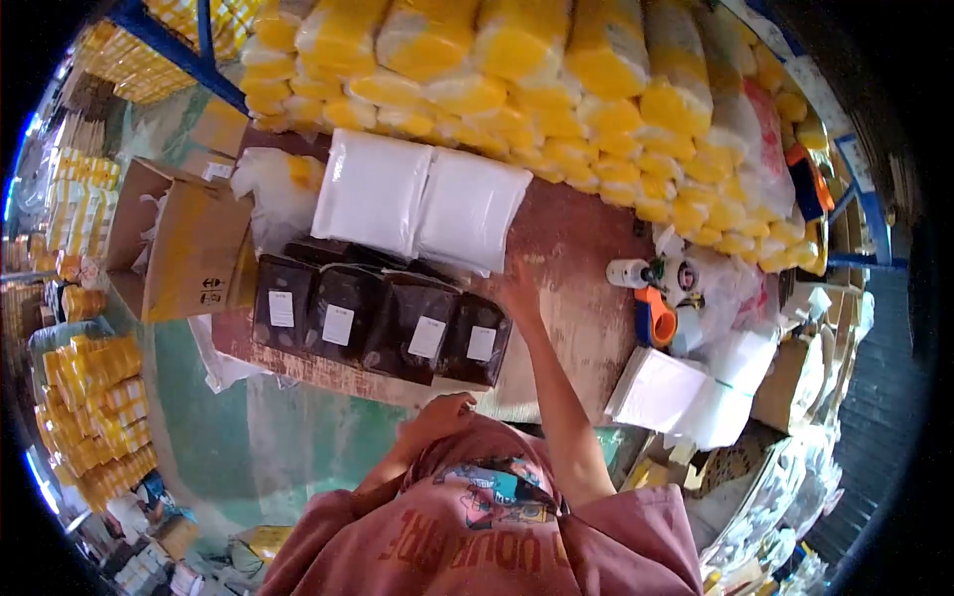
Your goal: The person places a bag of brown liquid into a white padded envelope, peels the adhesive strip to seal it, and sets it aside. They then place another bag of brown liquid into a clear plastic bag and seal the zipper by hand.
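Note:
My left hand is at the table's front edge, close against my shirt. Its fingers are curled together, and I cannot tell what is in them. My right hand reaches over the table, fingers stretched forward and somewhat blurred. It is right beside the corner of the white plastic-wrapped packs and the end of the dark packages. Several dark brown packages stand in a row along the front, each with a white label. The white packs lie behind them in two side-by-side stacks.
Yellow-and-white wrapped bundles are piled high at the back. An open cardboard box stands left. On the right of the worn wooden table are a white bottle, an orange-and-blue tape dispenser and a white stack.

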The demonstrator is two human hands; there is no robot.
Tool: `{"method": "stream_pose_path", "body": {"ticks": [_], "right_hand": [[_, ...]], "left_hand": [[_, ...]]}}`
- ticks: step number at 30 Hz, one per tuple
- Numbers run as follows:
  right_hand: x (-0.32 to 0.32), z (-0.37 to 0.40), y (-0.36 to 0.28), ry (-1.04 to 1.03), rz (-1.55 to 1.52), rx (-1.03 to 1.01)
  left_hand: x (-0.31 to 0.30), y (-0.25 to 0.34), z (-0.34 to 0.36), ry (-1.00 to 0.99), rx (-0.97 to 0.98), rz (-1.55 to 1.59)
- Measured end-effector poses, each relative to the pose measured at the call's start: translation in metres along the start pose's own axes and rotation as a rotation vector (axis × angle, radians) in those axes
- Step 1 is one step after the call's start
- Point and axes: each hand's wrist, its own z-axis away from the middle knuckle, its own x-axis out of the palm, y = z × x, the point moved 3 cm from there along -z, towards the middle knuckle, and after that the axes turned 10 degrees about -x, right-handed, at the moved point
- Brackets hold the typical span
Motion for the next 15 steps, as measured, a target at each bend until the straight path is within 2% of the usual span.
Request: {"method": "stream_pose_path", "body": {"ticks": [2, 3, 4, 6, 7, 9, 12, 13, 14, 15], "right_hand": [[-0.024, 0.046, 0.007, -0.034, 0.343, 0.192], [-0.012, 0.073, 0.085, -0.017, 0.088, 0.124], [0.000, 0.099, 0.164, -0.013, -0.174, 0.068], [-0.013, 0.147, 0.088, -0.085, -0.253, 0.376], [-0.019, 0.153, 0.066, -0.050, -0.340, 0.445], [-0.017, 0.148, 0.062, 0.040, -0.564, 0.559], [-0.023, 0.112, 0.014, -0.154, -0.229, 0.514], [-0.004, 0.110, 0.035, -0.122, 0.044, 0.473], [0.015, 0.109, 0.057, -0.080, 0.318, 0.438], [0.011, 0.103, 0.046, -0.219, 0.317, 0.474]], "left_hand": [[0.027, -0.039, -0.002, 0.142, 0.007, -0.174], [0.043, -0.057, -0.016, 0.196, -0.203, -0.287], [0.044, -0.056, -0.020, 0.246, -0.204, -0.305], [0.038, -0.055, -0.028, 0.345, -0.199, -0.337], [0.037, -0.069, -0.033, 0.487, -0.010, -0.294], [0.059, -0.147, -0.064, 0.383, -0.117, -0.003], [0.063, -0.170, -0.073, 0.411, -0.197, 0.242], [0.053, -0.163, -0.066, 0.361, -0.224, 0.398], [0.043, -0.142, -0.057, 0.298, -0.251, 0.550], [0.021, -0.086, -0.034, 0.209, -0.298, 0.610]]}}
